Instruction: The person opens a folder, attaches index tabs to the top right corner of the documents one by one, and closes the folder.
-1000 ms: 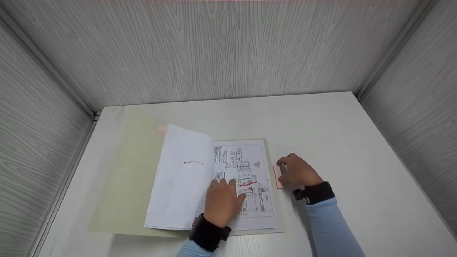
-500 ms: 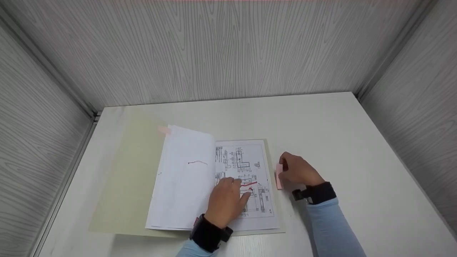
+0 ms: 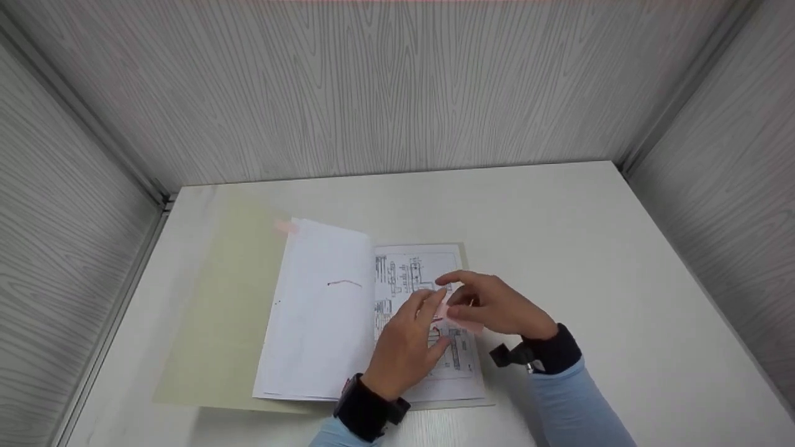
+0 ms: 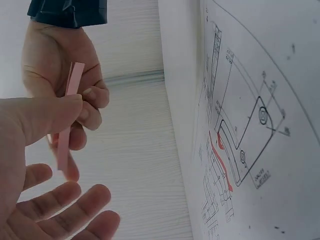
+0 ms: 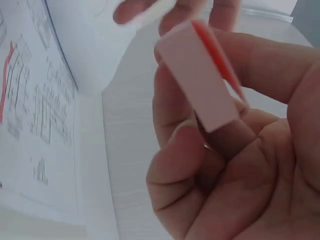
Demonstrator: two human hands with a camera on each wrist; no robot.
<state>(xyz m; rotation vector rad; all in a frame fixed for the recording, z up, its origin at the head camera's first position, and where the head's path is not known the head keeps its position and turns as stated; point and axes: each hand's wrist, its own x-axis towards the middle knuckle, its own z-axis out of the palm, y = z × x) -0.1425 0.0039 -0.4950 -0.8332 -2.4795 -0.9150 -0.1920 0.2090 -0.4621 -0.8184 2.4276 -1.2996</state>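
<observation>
**Position of pink note pad [image 5: 200,77] relative to left hand [image 3: 404,347] and right hand [image 3: 509,307]**

Far left: pale green folder cover [image 3: 205,323], opened out over the table [image 3: 621,298]. Next: small pink tab [image 3: 282,225], projecting past the top outer edge of the turned page [image 3: 310,335], with a short red line across its middle.

Center: left hand over the drawing sheet [image 3: 410,267], fingers spread, no grip evident. Thumb in front of the pad in the left wrist view; contact impossible to tell.

Immediately right of the left fingertips: pink note pad, raised off the drawing sheet. Long axis in the head view: sloping from the left fingertips down and rightward, across the sheet's right edge. Leaves parted along one side.

Right of the pad, and nearer: right hand, fingers curled, clamped on the pad. Main obstruction, by judgement: left fingers and right index finger crowding the pad's upper-left end.
</observation>
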